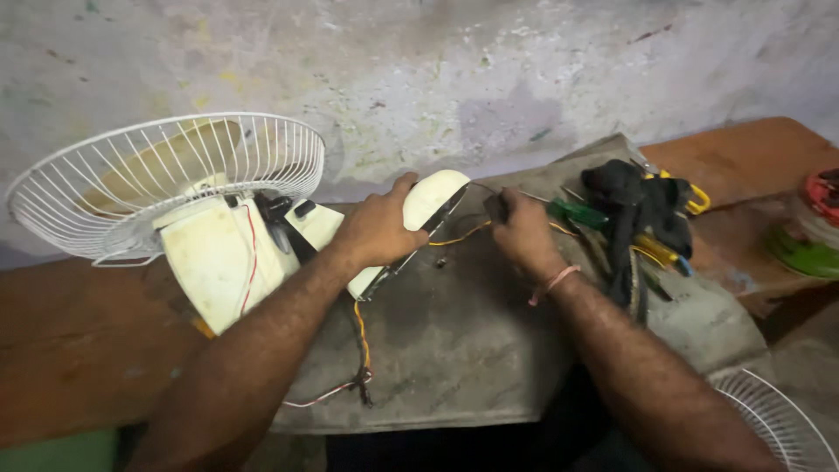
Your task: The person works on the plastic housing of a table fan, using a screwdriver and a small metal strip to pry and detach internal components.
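Left hand (377, 229) grips the cream fan base (433, 199); right hand (523, 232) pinches a yellow wire (459, 236)

No packages, labels, signs or screens, seemingly.

Two bare, hairy forearms, no sleeves in sight. A pink thread band (552, 284) circles the right wrist. No rings show.

The fan's guard (166, 179) is thin white-coated metal wire, its cream housing (214, 262) and base cover (433, 199) smooth, slightly glossy plastic, while the grey mat (454, 350) looks matt and grimy, the bench (79, 341) worn wood, the wall (419, 79) rough, stained plaster.
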